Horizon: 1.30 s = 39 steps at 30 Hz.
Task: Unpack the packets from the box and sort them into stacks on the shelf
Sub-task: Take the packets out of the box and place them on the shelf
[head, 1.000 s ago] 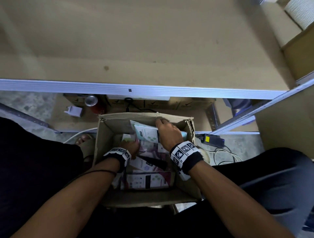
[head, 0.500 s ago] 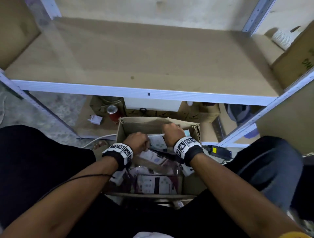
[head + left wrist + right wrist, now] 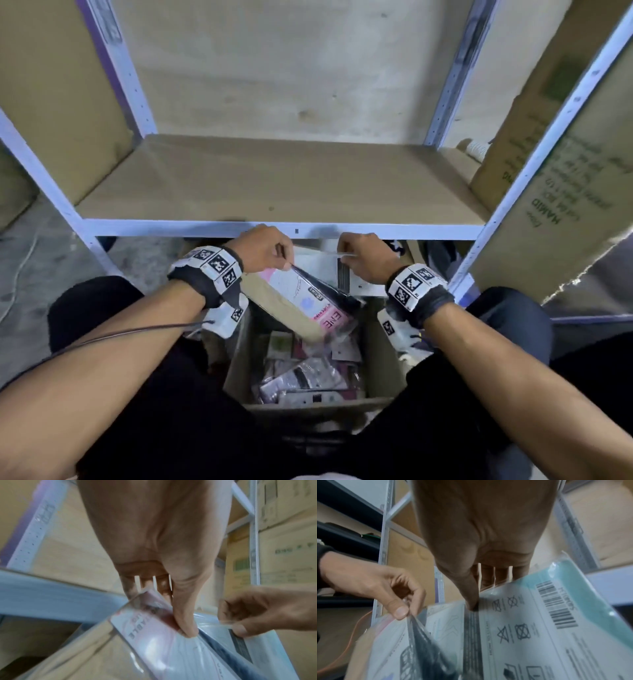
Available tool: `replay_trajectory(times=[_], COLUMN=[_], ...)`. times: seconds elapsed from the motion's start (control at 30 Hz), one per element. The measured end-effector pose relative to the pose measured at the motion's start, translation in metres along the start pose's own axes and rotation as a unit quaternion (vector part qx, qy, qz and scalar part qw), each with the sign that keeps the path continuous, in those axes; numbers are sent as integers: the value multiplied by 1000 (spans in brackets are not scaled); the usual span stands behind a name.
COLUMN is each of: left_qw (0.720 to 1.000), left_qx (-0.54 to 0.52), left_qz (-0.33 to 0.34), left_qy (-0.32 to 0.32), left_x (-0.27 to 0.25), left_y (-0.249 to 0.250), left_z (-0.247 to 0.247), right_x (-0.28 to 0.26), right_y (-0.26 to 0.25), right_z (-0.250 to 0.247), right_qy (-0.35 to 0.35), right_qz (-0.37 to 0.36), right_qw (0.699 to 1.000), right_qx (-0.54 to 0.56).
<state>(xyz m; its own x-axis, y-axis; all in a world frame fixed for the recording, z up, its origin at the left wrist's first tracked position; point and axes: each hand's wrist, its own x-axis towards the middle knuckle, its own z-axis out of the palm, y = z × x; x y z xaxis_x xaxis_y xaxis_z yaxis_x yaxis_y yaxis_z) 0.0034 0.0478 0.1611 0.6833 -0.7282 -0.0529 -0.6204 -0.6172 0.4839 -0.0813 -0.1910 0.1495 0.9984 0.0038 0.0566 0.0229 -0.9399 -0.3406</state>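
Hands first: I see my left hand (image 3: 263,251) pinching the top edge of a pink packet (image 3: 305,301) in clear plastic, thumb on the near face and fingers behind, as the left wrist view shows. The packet hangs tilted above the open cardboard box (image 3: 380,363), its lower end over the box opening. My right hand (image 3: 364,260) pinches the top edge of a teal packet (image 3: 539,622) the same way; its white back label carries a barcode and laundry symbols. Both hands sit just below the front rail of the shelf (image 3: 274,181), close together but not touching. Inside the box I make out more packets (image 3: 308,380) lying jumbled in a loose pile. The box stands on the floor between my legs. A large printed carton (image 3: 561,192) leans beside the rack on the right.
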Motion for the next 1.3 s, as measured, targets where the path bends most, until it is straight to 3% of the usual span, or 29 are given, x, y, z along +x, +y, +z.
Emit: replay_trajectory(times=[0.23,0.4,0.5,0.63,0.73,0.87,0.97,1.1,1.17,1.3], left_qw=[994,970,932,874,814,753,767,831,865,881], left_qx=[-82,-195,-301,-366,-411,-458,-412,-332,-267,-239], left_qz=[-10,-68,-111,-198,-270,-346,-387,-401,-386,-370], left_qy=[72,126,172,250,310,323,303,194,176,175], left_x=[-9,-11,-11,-8,-1,9,17,22,24,33], left_y=[-8,-51,-84,-117,-133,-150,-157,-162,-166,-182], left_z=[-92,-128,-126,-114,-102,-98,-105,-114,-117,-125], right_x=[8,34,54,83,109,144,159,171,180,206], right_y=[-6,5,7,7,1,-20,-34,-50,-57,-70], right_z=[-87,-109,-103,-84,-65,-44,-31,-14,-6,4], right_qy=[65,109,112,55,10,-9,-30,-71,-76,-80], right_qz=[-8,48,100,155,189,213,219,173,150,128], right_qw=[998,991,984,967,950,927,908,923,932,937], right_qx=[19,56,100,194,250,308,355,336,321,316])
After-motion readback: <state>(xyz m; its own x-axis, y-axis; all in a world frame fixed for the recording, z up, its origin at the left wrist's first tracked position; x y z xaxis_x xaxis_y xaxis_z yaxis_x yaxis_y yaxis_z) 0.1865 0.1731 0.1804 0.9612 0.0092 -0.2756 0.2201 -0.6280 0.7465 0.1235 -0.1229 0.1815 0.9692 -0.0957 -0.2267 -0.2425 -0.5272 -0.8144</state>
